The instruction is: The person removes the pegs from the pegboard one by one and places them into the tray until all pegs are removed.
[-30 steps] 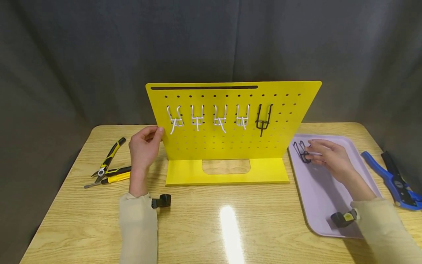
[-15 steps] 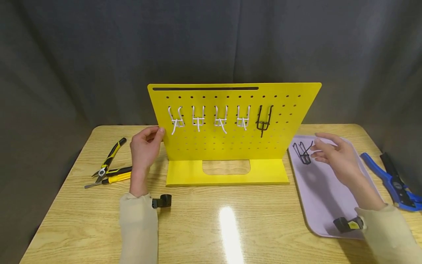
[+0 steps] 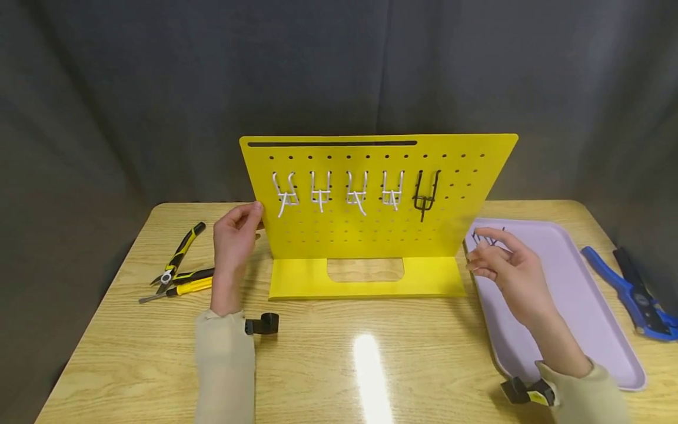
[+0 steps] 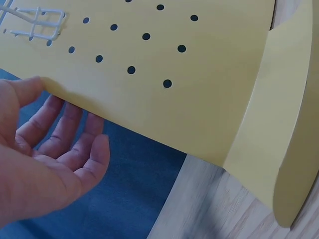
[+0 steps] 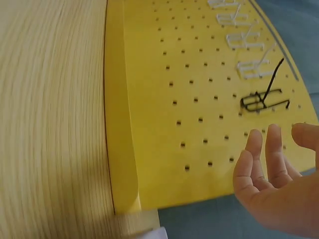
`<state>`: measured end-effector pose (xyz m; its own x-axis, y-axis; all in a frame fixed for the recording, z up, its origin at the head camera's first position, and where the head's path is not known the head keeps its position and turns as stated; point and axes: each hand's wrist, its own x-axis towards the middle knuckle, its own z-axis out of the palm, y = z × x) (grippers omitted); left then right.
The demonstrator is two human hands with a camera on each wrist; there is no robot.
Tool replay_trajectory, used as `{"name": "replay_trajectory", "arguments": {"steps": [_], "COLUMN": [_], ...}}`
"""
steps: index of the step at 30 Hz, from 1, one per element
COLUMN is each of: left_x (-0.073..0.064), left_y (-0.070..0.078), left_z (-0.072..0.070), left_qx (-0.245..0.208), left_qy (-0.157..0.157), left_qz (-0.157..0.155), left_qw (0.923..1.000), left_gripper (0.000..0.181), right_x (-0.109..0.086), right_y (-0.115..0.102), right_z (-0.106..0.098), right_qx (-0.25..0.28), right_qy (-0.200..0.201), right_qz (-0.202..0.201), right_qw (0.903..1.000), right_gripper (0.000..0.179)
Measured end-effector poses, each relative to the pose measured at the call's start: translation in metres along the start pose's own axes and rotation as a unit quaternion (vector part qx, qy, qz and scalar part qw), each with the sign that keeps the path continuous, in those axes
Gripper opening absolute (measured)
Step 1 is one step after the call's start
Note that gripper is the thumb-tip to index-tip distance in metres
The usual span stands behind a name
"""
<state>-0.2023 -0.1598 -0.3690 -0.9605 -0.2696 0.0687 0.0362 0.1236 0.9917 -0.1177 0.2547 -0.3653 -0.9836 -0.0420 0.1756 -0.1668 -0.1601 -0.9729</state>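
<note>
While pinched at one edge by the left hand (image 3: 235, 240), standing on worktop (image 3: 296, 359): yellow pegboard (image 3: 365, 248), bearing four white hooks (image 3: 320, 192), one black hook (image 3: 423, 206). Near lilac tray (image 3: 572, 306): right hand (image 3: 511, 271), empty, fingers loosely bent.

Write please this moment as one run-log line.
left hand: pinches left edge of yellow perforated board | right hand: empty, fingers bent | on board: four white wire hooks, one black wire hook
</note>
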Motion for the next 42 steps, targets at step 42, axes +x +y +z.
{"name": "replay_trajectory", "arguments": {"steps": [42], "left_x": [0.001], "left_y": [0.002], "left_z": [-0.002], "left_qx": [0.001], "left_qy": [-0.010], "left_qz": [-0.010], "left_qw": [0.9999], "left_gripper": [0.042], "right_x": [0.029], "right_y": [-0.010], "right_z": [0.084], "right_qx": [-0.114], "right_qy": [0.004], "right_qz": [-0.067], "right_qw": [0.9912], "right_gripper": [0.031]}}
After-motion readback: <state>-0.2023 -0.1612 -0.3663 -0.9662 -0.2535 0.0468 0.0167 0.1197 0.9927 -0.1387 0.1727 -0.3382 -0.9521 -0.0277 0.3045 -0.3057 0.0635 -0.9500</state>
